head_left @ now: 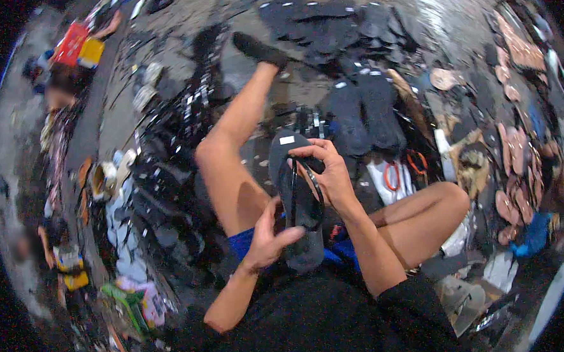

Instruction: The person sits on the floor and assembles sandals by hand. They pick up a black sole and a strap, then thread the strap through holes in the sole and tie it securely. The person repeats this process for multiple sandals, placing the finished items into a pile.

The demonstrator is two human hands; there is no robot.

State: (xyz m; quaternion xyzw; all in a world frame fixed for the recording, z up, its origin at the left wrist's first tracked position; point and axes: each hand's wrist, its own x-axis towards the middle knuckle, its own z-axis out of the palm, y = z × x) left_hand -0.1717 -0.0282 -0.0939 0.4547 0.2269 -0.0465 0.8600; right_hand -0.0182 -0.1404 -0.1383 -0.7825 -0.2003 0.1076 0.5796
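A black flip-flop (301, 241) with a small white label near its toe is upright above my lap, its toe end pointing away from me. My left hand (269, 239) holds it at the left edge, with the thumb laid across the footbed and the other fingers partly hidden behind. At the toe end, my right hand (325, 172) pinches the glossy black strap (313, 184) between thumb and fingers. What the right fingertips press on is too blurred to make out fully.
Stacked black soles (365, 110) lie beyond my knees, with more black soles (309, 24) further off. Orange-handled scissors (392, 175) rest beside my right leg. Pink soles (513, 150) are spread at the right. Black straps (159, 201) are heaped at the left; people sit beyond.
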